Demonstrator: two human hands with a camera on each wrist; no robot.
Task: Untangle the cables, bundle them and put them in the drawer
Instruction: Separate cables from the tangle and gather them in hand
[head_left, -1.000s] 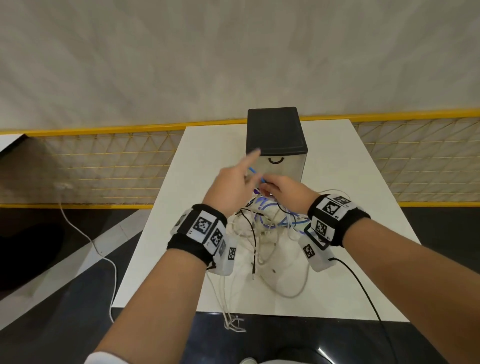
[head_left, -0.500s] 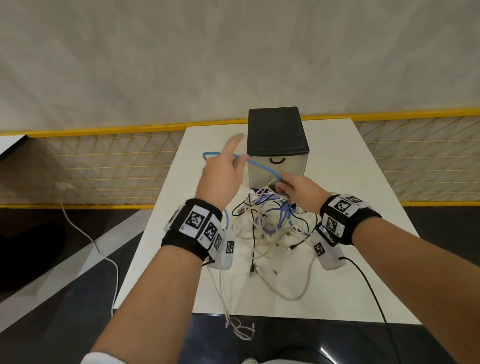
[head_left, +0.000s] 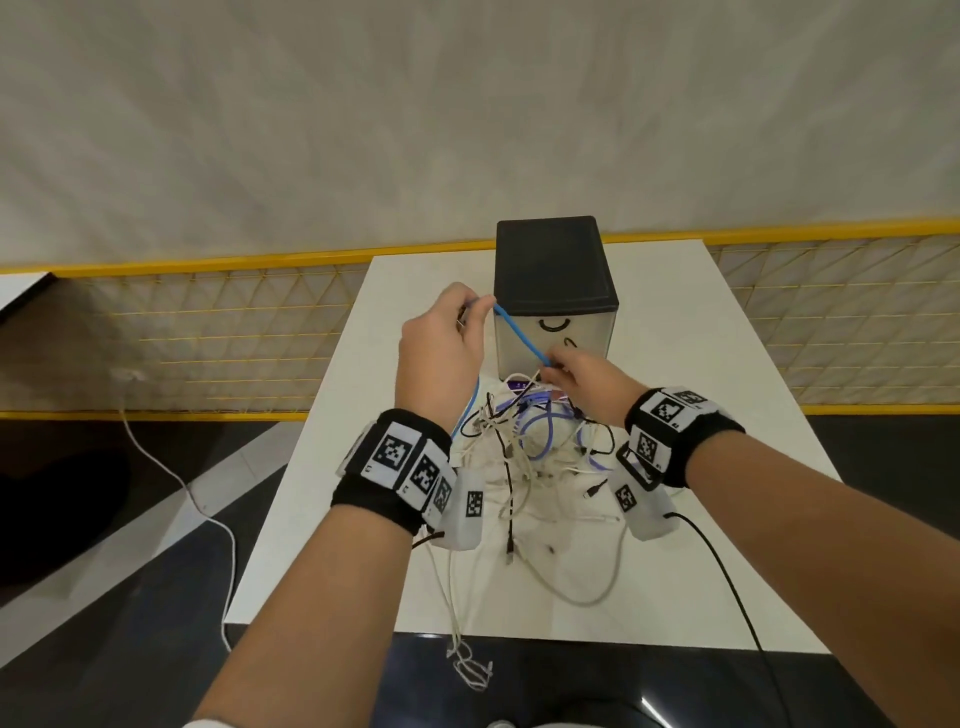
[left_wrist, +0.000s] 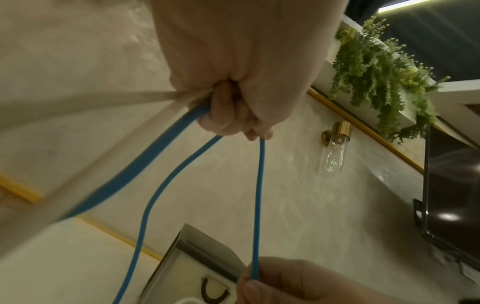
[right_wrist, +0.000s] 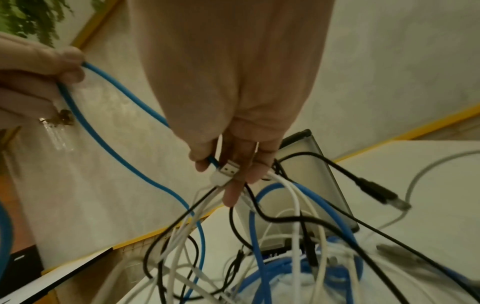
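A tangle of white, black and blue cables lies on the white table in front of a small drawer unit with a black top; its drawer front is closed. My left hand is raised beside the unit and grips loops of a blue cable in its fist. The blue cable runs taut down to my right hand. That hand pinches the blue cable and holds a white USB plug among several strands.
Thin white cables hang over the table's near edge. A black wire runs from my right wrist device. A yellow mesh fence stands behind the table. A white cord trails on the dark floor at the left.
My left hand has risen and closed round the blue cable, gathering another loop. The right hand has lifted slightly toward the drawer front, and the blue strand between the hands is now taut.
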